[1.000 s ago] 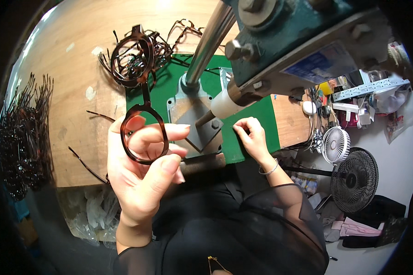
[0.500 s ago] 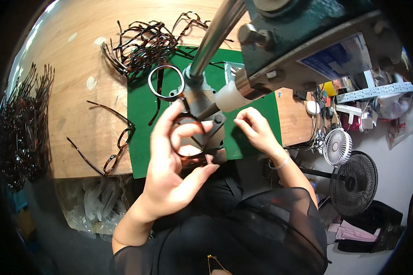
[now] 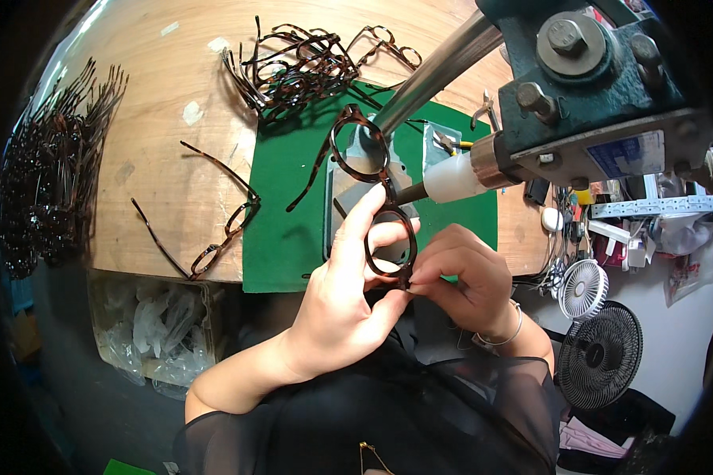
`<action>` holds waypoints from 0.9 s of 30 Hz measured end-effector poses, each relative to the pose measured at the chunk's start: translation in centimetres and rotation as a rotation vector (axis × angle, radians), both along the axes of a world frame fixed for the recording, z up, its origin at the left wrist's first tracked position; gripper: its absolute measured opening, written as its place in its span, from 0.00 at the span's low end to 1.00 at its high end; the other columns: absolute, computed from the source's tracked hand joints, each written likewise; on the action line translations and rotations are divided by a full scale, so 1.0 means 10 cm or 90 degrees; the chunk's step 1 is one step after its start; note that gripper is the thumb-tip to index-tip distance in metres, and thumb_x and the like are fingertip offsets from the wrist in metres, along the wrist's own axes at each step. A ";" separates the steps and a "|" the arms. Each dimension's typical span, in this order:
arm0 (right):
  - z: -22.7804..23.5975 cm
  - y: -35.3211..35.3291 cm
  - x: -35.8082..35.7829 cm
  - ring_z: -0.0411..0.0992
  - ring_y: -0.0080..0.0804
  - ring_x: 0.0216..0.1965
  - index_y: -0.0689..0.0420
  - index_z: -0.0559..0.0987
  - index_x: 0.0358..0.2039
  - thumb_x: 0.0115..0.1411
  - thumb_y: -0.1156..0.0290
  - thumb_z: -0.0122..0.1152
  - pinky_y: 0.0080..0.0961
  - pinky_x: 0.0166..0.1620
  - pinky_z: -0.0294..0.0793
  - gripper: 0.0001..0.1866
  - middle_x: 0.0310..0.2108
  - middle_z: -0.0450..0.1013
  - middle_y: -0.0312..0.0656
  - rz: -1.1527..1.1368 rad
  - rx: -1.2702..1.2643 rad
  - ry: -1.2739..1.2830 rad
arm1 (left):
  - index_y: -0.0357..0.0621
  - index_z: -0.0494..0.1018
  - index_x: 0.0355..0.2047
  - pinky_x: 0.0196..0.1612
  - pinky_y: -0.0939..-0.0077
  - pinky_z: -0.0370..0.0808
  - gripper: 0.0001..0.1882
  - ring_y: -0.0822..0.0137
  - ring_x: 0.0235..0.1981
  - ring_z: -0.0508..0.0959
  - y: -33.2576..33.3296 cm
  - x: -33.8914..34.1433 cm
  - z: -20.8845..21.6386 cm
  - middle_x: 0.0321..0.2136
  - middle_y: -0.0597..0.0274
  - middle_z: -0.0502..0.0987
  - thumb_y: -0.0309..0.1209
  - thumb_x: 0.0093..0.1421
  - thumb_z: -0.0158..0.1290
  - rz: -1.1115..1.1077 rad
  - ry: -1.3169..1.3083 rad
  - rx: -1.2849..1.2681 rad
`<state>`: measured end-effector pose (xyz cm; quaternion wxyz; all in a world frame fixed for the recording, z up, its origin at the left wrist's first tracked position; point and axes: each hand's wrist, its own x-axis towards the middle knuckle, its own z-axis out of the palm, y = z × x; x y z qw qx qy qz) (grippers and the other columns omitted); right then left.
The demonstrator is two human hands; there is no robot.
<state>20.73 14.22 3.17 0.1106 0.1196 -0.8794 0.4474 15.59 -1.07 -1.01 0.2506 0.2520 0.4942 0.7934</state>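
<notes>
My left hand (image 3: 337, 313) holds up a tortoiseshell eyeglass frame (image 3: 389, 188), gripping it around the nearer rim. At that rim's near end, the fingertips of my right hand (image 3: 471, 277) are pinched together against the frame; anything small between them is hidden. One temple arm (image 3: 313, 176) slants down to the left from the far rim. Behind the frame stands a green machine (image 3: 602, 87) with a metal post (image 3: 440, 67) and a white sleeve (image 3: 451, 179), its thin rod pointing toward the frame's bridge. The machine's grey base shows below.
A green mat (image 3: 277, 257) lies on the wooden table. Frames are heaped in a pile (image 3: 301, 75) at the back and a big stack (image 3: 51, 178) at far left. One open frame (image 3: 253, 202) lies left of the mat. Pliers (image 3: 486, 111) and fans (image 3: 583, 290) are to the right.
My right hand has moved in from the mat to the frame's near end. The held frame has turned in my left hand. The whole view has shifted, with the machine appearing farther right.
</notes>
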 end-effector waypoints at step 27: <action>0.05 0.18 -0.05 0.65 0.27 0.28 0.62 0.67 0.31 0.53 0.81 0.52 0.20 0.33 0.63 0.05 0.28 0.68 0.42 -0.072 -0.196 0.167 | 0.45 0.38 0.59 0.41 0.82 0.72 0.44 0.73 0.42 0.68 0.11 -0.18 0.35 0.49 0.52 0.62 0.12 0.46 0.50 0.029 0.073 -0.032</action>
